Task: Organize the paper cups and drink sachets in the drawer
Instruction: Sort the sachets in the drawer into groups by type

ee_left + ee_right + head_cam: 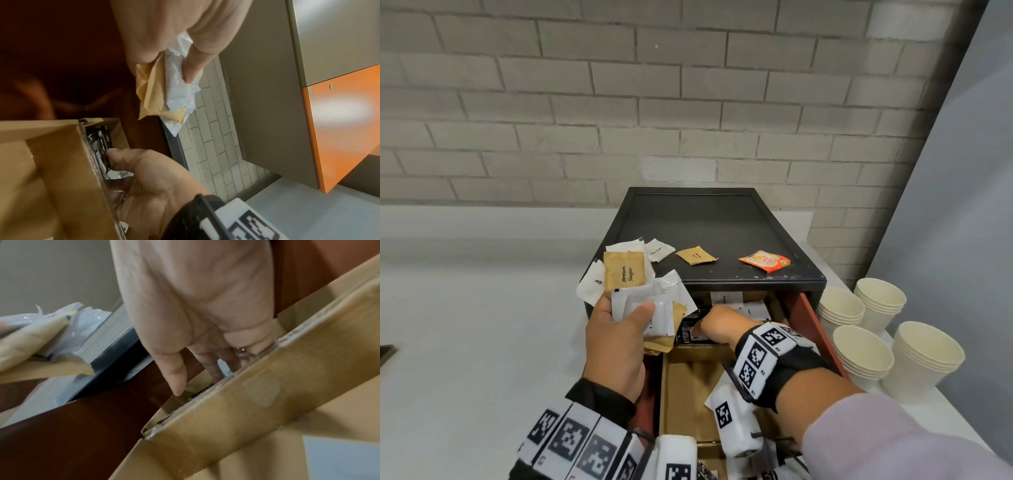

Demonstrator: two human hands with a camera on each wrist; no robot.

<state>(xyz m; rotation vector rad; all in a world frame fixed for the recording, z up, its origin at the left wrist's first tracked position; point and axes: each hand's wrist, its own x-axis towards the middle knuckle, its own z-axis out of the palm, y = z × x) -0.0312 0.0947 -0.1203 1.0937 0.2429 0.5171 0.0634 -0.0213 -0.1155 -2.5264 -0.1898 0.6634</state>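
Head view alone shows four paper cup stacks (pixel 840 308) and three sachets (pixel 697 255) atop the cabinet (pixel 722 219). Left hand (pixel 616 339) grasps mixed sachets (pixel 625 274); right hand (pixel 148 178) pinches a black sachet (pixel 102 146) inside the drawer (pixel 811 318).

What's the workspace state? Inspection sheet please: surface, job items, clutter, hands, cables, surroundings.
Surface: white countertop, black drawer cabinet on it.
Job's things: four stacks of cream paper cups right of cabinet; open red-sided drawer with cardboard dividers holding black sachets.
Clutter: loose sachets and orange snack packet on cabinet top.
Grippers: left hand grips sugar sachet bundle; right hand reaches into drawer.
Cables: nothing seen.
Surroundings: grey brick wall.
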